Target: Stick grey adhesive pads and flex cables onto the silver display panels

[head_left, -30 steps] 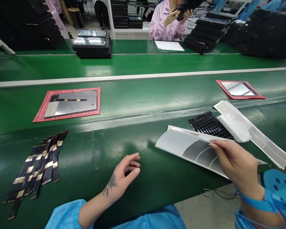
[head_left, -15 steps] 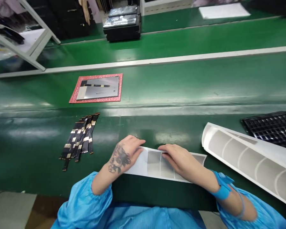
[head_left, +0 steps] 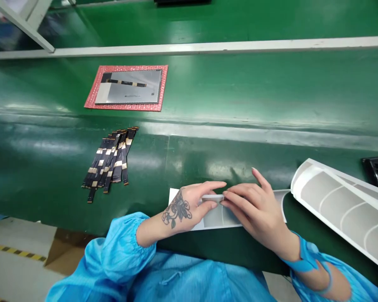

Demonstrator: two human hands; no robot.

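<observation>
Here, left hand [head_left: 182,208], right hand [head_left: 255,208], fingertips [head_left: 228,193] meeting on white sheet [head_left: 222,221]

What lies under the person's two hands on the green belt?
Under the tattooed left hand and bare right hand lies a white backing sheet with grey film pieces. Its part beneath the palms and fingers is covered, so it cannot be seen.
</observation>
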